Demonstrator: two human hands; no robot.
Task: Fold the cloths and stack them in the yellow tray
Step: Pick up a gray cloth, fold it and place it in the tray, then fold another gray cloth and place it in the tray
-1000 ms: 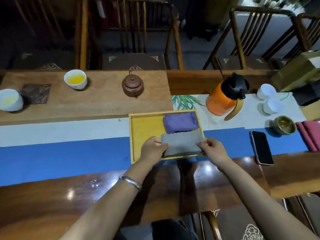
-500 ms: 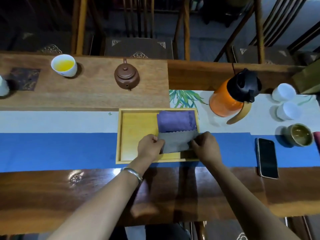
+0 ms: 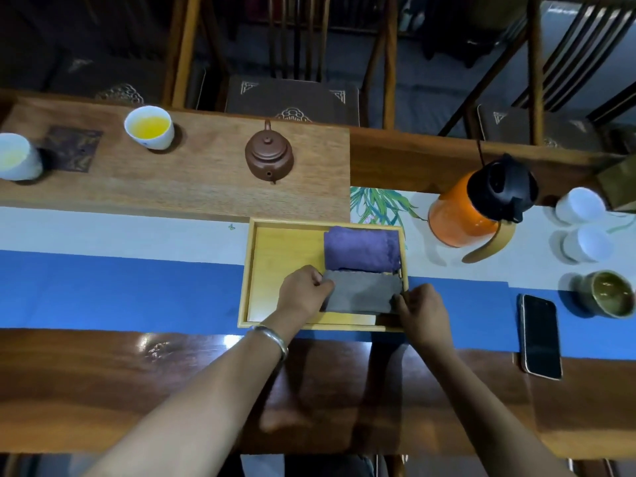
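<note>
The yellow tray [image 3: 282, 249] lies on the blue and white table runner at the middle of the table. A folded purple cloth [image 3: 361, 248] sits in its far right part. Just in front of it lies a folded grey cloth [image 3: 361, 292], inside the tray. My left hand [image 3: 303, 292] pinches the grey cloth's left end. Its right end is pinched by my right hand [image 3: 421, 309], near the tray's right wall. The tray's left half is bare.
A brown teapot [image 3: 269, 160] and a cup of yellow tea [image 3: 148, 127] stand on the raised wooden board behind. An orange jug [image 3: 481, 204], white cups [image 3: 581, 204], a green bowl [image 3: 611, 294] and a phone [image 3: 541, 335] are at the right. Chairs stand beyond the table.
Both hands have carried the grey cloth forward from the tray's near rim and set it down against the purple cloth. The camera has tilted lower over the table.
</note>
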